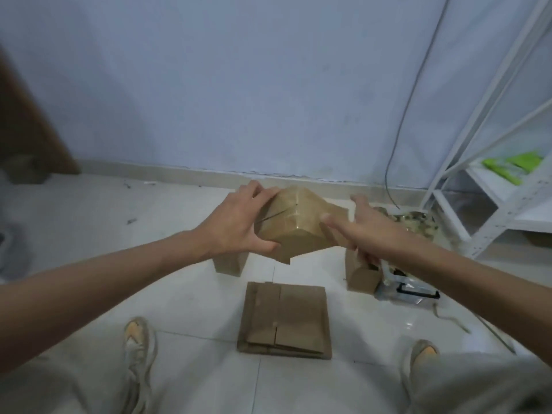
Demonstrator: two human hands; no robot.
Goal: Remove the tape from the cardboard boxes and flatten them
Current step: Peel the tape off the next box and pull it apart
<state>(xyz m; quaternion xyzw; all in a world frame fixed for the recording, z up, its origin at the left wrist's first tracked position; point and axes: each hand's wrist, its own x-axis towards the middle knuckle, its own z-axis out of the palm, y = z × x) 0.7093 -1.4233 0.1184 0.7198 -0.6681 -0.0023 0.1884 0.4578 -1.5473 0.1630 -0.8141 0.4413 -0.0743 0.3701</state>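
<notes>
The cardboard box [298, 222] is up in the air in front of me, over the white floor [179, 279]. I hold it with both hands. My left hand [239, 225] grips its left end, fingers curled over the top and thumb under. My right hand [367, 228] holds the right end, where a flap sticks out; my thumb presses on the flap and my fingers go behind it. Shiny tape [294, 218] runs across the box.

Below, between my two shoes, a stack of flat boxes [286, 321] lies on the floor. One small box [230, 264] stands under my left hand. Another small box [363, 276] stands under my right wrist, just beside a clear plastic tub [409, 289]. A white shelf [493, 204] stands on the right by the wall [239, 85].
</notes>
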